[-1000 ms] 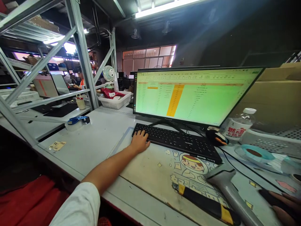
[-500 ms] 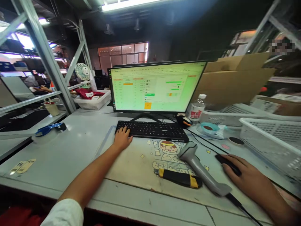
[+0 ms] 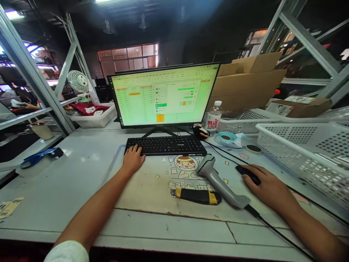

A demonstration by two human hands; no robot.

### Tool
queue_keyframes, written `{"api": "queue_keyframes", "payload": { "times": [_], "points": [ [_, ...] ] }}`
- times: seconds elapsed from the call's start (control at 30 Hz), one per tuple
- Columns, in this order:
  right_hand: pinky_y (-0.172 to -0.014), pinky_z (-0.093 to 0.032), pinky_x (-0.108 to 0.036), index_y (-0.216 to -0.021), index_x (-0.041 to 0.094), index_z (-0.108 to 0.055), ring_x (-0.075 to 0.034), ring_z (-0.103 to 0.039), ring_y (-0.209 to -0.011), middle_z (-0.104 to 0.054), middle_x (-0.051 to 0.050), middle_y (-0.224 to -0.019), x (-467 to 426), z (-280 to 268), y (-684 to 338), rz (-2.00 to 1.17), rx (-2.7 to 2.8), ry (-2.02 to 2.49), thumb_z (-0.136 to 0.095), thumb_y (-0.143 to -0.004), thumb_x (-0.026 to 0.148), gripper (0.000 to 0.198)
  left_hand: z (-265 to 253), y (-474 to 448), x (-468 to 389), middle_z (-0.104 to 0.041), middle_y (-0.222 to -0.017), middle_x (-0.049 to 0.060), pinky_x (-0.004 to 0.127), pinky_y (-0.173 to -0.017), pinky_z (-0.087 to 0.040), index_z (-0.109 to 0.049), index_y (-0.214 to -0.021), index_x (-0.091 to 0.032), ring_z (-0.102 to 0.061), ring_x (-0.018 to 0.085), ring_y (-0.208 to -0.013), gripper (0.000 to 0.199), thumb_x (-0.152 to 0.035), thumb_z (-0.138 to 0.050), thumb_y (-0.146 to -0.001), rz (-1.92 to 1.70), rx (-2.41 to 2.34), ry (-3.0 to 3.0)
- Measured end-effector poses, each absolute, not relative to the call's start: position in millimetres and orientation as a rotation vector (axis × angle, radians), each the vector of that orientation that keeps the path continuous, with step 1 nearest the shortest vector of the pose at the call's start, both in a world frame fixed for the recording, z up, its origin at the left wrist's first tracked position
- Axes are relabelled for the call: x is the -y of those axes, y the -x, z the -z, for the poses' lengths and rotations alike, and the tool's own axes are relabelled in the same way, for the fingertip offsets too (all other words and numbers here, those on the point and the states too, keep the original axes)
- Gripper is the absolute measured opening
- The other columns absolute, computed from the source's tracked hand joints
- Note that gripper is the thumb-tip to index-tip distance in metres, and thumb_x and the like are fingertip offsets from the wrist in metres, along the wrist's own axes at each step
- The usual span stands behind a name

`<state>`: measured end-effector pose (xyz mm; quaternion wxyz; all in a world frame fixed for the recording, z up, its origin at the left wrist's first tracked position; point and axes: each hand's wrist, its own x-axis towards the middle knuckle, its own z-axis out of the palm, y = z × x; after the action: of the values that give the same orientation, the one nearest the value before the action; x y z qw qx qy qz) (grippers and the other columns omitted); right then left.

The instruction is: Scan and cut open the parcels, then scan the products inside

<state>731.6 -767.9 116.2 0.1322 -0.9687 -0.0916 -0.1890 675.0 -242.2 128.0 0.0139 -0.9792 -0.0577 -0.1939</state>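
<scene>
My left hand (image 3: pixel 132 160) rests on the left end of the black keyboard (image 3: pixel 169 145), fingers spread over the keys. At the right, my right hand (image 3: pixel 268 183) is wrapped over a black computer mouse (image 3: pixel 248 175). Between the hands, a grey barcode scanner (image 3: pixel 222 185) lies on the printed desk mat (image 3: pixel 139 196). A black and yellow utility knife (image 3: pixel 195 195) sits just left of its handle. Behind the keyboard stands a lit monitor (image 3: pixel 163 98) with a spreadsheet and a chat window.
Right of the monitor are a water bottle (image 3: pixel 213 118), a roll of teal tape (image 3: pixel 227 137) and white plastic baskets (image 3: pixel 289 140). Cardboard boxes (image 3: pixel 245 85) stand behind. At the left lie a blue tape dispenser (image 3: pixel 40 158) and a white basket (image 3: pixel 95 118) holding red packaging.
The camera view has turned to the right, so the scene sits further left. Both hands stay where they were, the left on the keyboard and the right on the mouse.
</scene>
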Motion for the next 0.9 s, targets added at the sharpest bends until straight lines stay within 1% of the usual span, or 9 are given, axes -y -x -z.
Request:
{"api": "queue_keyframes", "payload": {
  "times": [0.13, 0.33, 0.5, 0.67, 0.77, 0.9],
  "points": [
    [-0.108, -0.053, -0.045, -0.131, 0.019, -0.068, -0.031, -0.066, -0.123, -0.066, -0.012, -0.139, 766.0, -118.0, -730.3, 0.555, 0.296, 2.811, -0.035, -0.094, 0.056, 0.062, -126.7, -675.6, 241.2, -0.055, -0.157, 0.012, 0.051, -0.116, -0.048, -0.062, -0.144, -0.018, -0.052, 0.035, -0.14, 0.049, -0.044, -0.054, -0.103, 0.621, 0.166, 3.046],
    [-0.107, -0.054, -0.048, -0.133, 0.02, -0.069, -0.032, -0.064, -0.126, -0.063, -0.011, -0.144, 762.9, -121.9, -725.8, 0.529, 0.228, 2.855, -0.031, -0.095, 0.058, 0.066, -126.3, -675.6, 240.9, -0.056, -0.156, 0.012, 0.051, -0.115, -0.049, -0.063, -0.143, -0.018, -0.052, 0.035, -0.139, 0.048, -0.043, -0.054, -0.102, 0.634, 0.163, 3.038],
    [-0.112, -0.052, -0.046, -0.132, 0.019, -0.07, -0.031, -0.064, -0.127, -0.063, -0.012, -0.144, 763.4, -122.3, -724.9, 0.535, 0.267, 2.844, -0.032, -0.096, 0.055, 0.063, -129.3, -674.9, 242.4, -0.055, -0.157, 0.011, 0.049, -0.116, -0.049, -0.062, -0.144, -0.019, -0.052, 0.035, -0.139, 0.049, -0.044, -0.054, -0.103, 0.608, 0.174, 3.034],
    [-0.104, -0.058, -0.05, -0.13, 0.021, -0.071, -0.032, -0.067, -0.12, -0.066, -0.01, -0.14, 769.9, -113.5, -731.7, 0.602, 0.272, 2.84, -0.035, -0.093, 0.056, 0.062, -130.7, -674.3, 243.0, -0.055, -0.157, 0.012, 0.051, -0.116, -0.049, -0.061, -0.145, -0.017, -0.052, 0.036, -0.14, 0.05, -0.043, -0.053, -0.103, 0.583, 0.174, 3.052],
    [-0.106, -0.057, -0.05, -0.13, 0.02, -0.071, -0.032, -0.067, -0.121, -0.065, -0.011, -0.141, 772.4, -110.3, -734.4, 0.623, 0.285, 2.846, -0.036, -0.094, 0.056, 0.062, -130.6, -674.6, 242.9, -0.055, -0.157, 0.013, 0.053, -0.116, -0.049, -0.061, -0.145, -0.016, -0.052, 0.036, -0.14, 0.051, -0.043, -0.054, -0.103, 0.583, 0.175, 3.061],
    [-0.107, -0.056, -0.049, -0.129, 0.019, -0.071, -0.031, -0.066, -0.122, -0.065, -0.012, -0.139, 772.5, -109.9, -734.0, 0.65, 0.295, 2.853, -0.034, -0.095, 0.053, 0.06, -131.0, -674.4, 243.1, -0.055, -0.157, 0.013, 0.051, -0.116, -0.049, -0.061, -0.146, -0.017, -0.052, 0.036, -0.14, 0.051, -0.042, -0.054, -0.103, 0.583, 0.177, 3.06]
  ]
}}
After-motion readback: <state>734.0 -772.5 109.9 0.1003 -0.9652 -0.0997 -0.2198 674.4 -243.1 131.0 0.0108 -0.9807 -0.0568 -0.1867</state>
